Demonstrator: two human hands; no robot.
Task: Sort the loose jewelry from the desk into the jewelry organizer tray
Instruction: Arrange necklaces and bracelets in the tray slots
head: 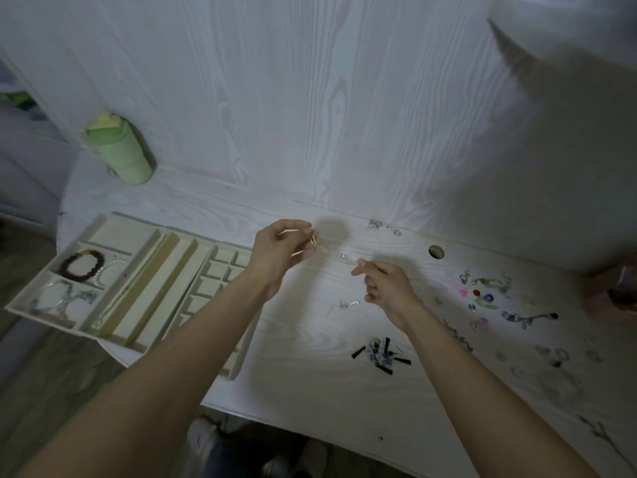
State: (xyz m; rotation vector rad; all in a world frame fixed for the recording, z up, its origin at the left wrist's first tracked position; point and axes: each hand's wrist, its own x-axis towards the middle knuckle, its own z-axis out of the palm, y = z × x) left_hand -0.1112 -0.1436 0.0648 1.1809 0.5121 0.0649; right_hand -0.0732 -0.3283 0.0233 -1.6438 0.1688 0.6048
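Note:
A thin silver chain (339, 256) stretches between my two hands above the white desk. My left hand (282, 250) pinches one end near the tray's right edge. My right hand (386, 286) pinches the other end, fingers curled. The cream jewelry organizer tray (103, 229) lies at the left, holding a dark beaded bracelet (81, 264), a pearl strand (103, 276) and silver pieces (65, 296). Loose jewelry lies on the desk: a silver chain (382, 226) at the back, an earring (346, 303) below my right hand, and black tassel earrings (381, 353) nearer me.
A green tumbler (120, 150) stands at the back left against the wall. A cable hole (436, 251) is in the desk. Several colourful rings and beads (482, 294) and pale rings (558, 355) spread over the right side. The desk's front edge runs below my forearms.

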